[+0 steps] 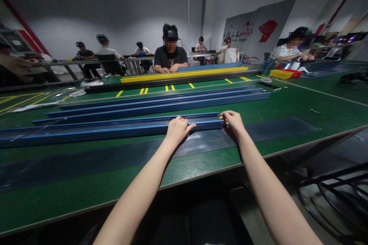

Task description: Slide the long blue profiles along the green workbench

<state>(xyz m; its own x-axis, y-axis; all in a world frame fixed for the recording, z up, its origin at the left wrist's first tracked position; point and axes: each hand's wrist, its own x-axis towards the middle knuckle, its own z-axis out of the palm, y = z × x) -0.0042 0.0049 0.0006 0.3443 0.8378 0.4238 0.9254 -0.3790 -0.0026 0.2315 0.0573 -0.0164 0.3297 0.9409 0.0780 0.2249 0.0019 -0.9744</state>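
The person's two bare forearms (138, 191) reach over the near edge of a green bench (195, 164). From the left, a blue channel (115, 133) runs lengthwise across the bench to the hands, a clear plastic strip (115, 157) lying flat on its near side. Two more blue channels (172, 106) lie beyond it, then a black bar (172, 81) and a yellow bar (184, 74). The left hand (178, 130) grips the nearest channel's near wall close to its right end, fingers over the rim. A co-worker (175, 55) sits across the bench. The right hand (232, 122) is at that channel's right end, fingers bent; whether it grips anything, I cannot tell. Farther right lie a phone (268, 85), a yellow tray (283, 74) and a red tray (296, 73).
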